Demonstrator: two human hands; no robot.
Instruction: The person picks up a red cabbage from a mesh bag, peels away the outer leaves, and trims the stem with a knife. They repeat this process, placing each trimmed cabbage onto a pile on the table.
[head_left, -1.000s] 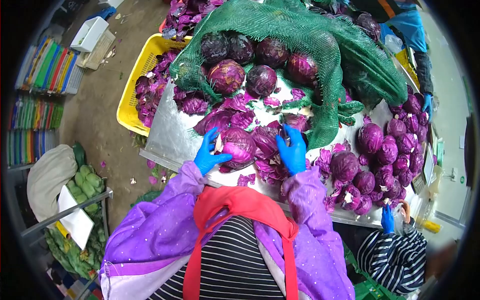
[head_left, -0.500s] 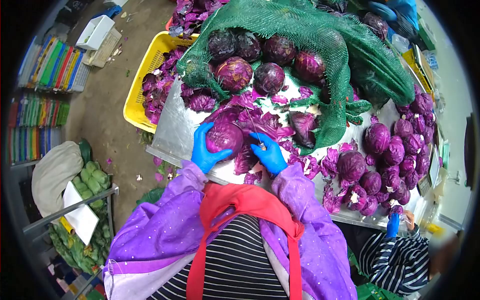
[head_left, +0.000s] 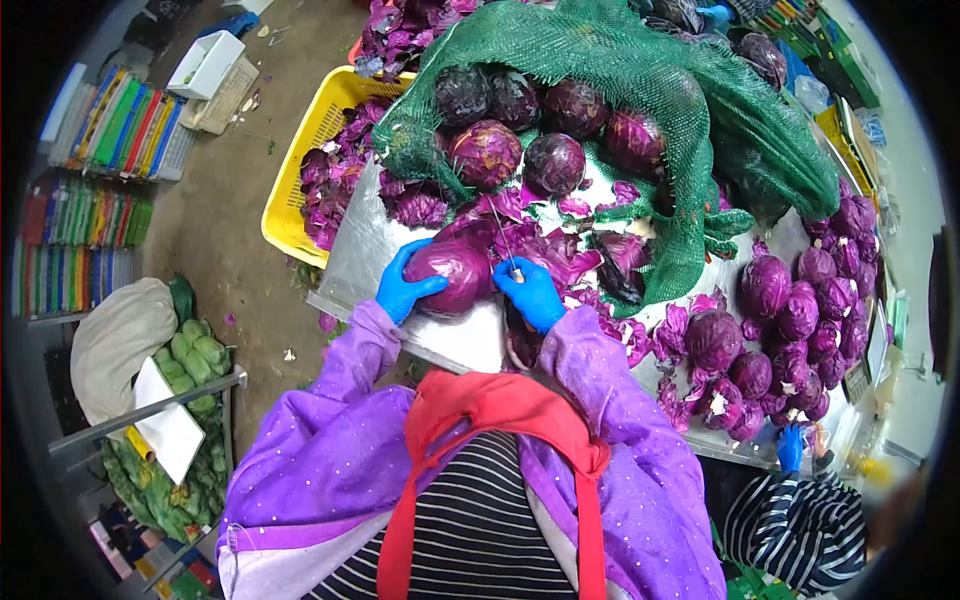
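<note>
My gloved left hand (head_left: pixel 400 286) is wrapped round the left side of a purple cabbage (head_left: pixel 455 277), which rests near the metal table's front edge. The cabbage looks smooth and shiny, with its outer leaves off. In my gloved right hand (head_left: pixel 533 299), just right of the cabbage, is a knife (head_left: pixel 502 234) whose thin blade points away from me. Its handle is mostly hidden by my fingers. A dark loose leaf (head_left: pixel 521 340) lies below my right hand at the table edge. More loose purple leaves (head_left: pixel 560 255) are spread beyond both hands.
A green mesh sack (head_left: pixel 600 45) with several untrimmed cabbages (head_left: pixel 485 153) covers the back of the table (head_left: pixel 362 225). A yellow crate (head_left: pixel 285 190) of leaves stands at left. Trimmed cabbages (head_left: pixel 765 285) are piled at right, near a co-worker's blue-gloved hand (head_left: pixel 790 449).
Loose leaves between the cabbage and the front edge have shifted right, baring metal there. My left hand has turned the cabbage slightly. The co-worker's hand has moved slightly too.
</note>
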